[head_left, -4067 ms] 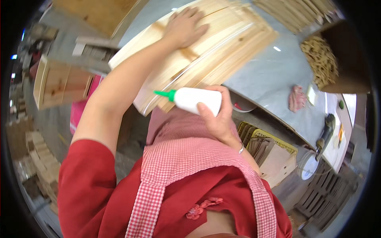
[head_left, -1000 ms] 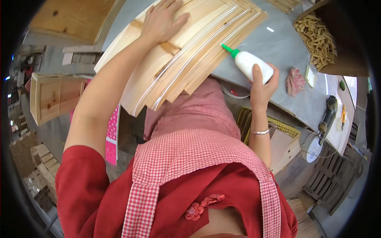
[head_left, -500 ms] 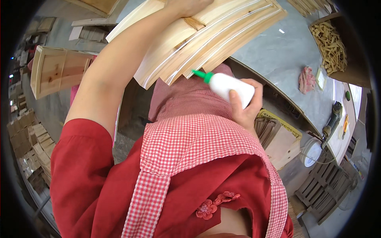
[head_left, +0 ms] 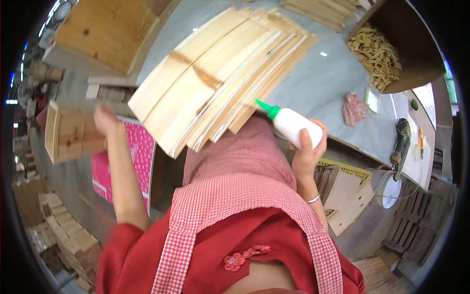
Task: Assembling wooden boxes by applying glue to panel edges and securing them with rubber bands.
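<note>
My right hand (head_left: 309, 145) is wrapped round a white glue bottle (head_left: 295, 126) with a green nozzle, which points up and left toward the boards. Several pale wooden boards (head_left: 191, 83) lie overlapped like steps on the table, their near ends reaching over its edge. White glue lines run along the exposed strips on their right side. My left hand (head_left: 106, 120) is out to the left, blurred, beside an open wooden box (head_left: 73, 132). Whether its fingers touch the box cannot be made out.
A pink patterned carton (head_left: 128, 164) stands below the left forearm. On the grey tabletop (head_left: 313, 78) are a pinkish rag (head_left: 353, 109) and a dark power tool (head_left: 401, 144). A carton of thin wood pieces (head_left: 374, 54) is at the far right. A larger wooden box (head_left: 105, 34) sits far left.
My left hand has left the boards and swung down and left to the wooden box. The right hand, still holding the glue bottle, has shifted slightly right and down, its nozzle now off the boards.
</note>
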Demonstrator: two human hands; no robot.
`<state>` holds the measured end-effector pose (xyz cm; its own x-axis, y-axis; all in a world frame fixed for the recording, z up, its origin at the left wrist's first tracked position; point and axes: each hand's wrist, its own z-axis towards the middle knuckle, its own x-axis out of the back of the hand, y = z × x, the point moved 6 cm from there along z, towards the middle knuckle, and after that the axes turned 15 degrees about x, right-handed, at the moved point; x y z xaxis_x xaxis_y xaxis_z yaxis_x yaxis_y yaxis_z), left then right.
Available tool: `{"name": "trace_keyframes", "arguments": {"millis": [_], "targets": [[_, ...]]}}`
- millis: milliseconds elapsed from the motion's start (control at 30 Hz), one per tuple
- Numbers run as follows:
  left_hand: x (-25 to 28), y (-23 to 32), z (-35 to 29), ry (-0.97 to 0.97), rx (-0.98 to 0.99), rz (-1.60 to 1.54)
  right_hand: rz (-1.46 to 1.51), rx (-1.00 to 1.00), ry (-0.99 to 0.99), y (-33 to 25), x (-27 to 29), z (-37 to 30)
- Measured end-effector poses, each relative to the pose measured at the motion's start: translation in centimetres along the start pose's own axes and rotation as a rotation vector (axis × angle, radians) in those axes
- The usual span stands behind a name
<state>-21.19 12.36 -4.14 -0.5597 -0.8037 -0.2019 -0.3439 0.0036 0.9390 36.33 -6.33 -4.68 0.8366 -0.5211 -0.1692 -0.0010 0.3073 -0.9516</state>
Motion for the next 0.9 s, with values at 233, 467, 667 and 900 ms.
{"name": "trace_keyframes", "arguments": {"millis": [233, 467, 667, 900], "targets": [[0.2, -17.5, -21.4, -0.646, 1.044, -0.327, -0.014, 0.186, 0.356, 0.5, 4.0, 9.5], [-5.4, -17.8, -28.1, -0.664, 1.288, -0.461, -0.186, 0.122, 0.526, 4.4, 6.1, 19.5], [-5.8, -16.3, -28.4, -0.496, 1.326, -0.447, -0.418, 0.1, 0.51, 4.8, 6.3, 23.7], [-5.3, -15.5, -27.7, -0.54, 1.226, -0.302, -0.661, 0.177, 0.469, 7.4, 7.6, 26.4]]}}
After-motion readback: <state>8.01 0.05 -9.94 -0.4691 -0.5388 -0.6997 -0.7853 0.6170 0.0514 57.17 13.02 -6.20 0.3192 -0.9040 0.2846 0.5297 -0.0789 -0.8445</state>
